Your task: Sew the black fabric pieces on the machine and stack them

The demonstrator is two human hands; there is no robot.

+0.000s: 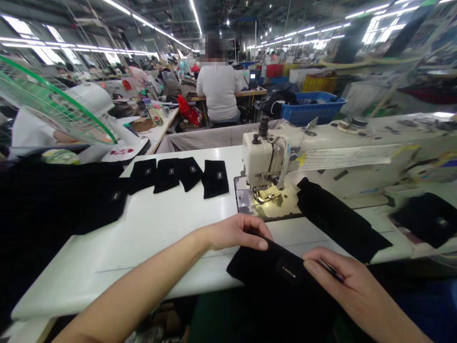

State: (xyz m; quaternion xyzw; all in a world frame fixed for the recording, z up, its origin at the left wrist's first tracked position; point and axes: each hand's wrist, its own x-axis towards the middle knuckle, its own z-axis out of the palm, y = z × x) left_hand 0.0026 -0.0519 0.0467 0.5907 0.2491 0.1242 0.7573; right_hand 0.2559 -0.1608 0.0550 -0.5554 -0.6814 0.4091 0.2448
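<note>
A black fabric piece with a small label (pixel 285 267) hangs over the front edge of the sewing table, its upper edge pinched in both hands. My left hand (pixel 243 232) is closed on that edge, thumb on top. Farther right along the same edge, my right hand (pixel 332 271) grips the fabric; a thin dark object, possibly a tool, shows between its fingers but I cannot make it out. Just beyond stands the sewing machine (pixel 264 162), its needle area lit. Right of the needle plate lies a stack of black fabric pieces (pixel 335 216).
Several black labelled pieces (pixel 215 178) lie in a row on the white table (pixel 171 224). Dark cloth (pixel 53 200) is heaped at the left, below a green-rimmed fan (pixel 64 105). Ahead, a person in a white shirt (pixel 217 90) sits near a blue basket (pixel 310 107).
</note>
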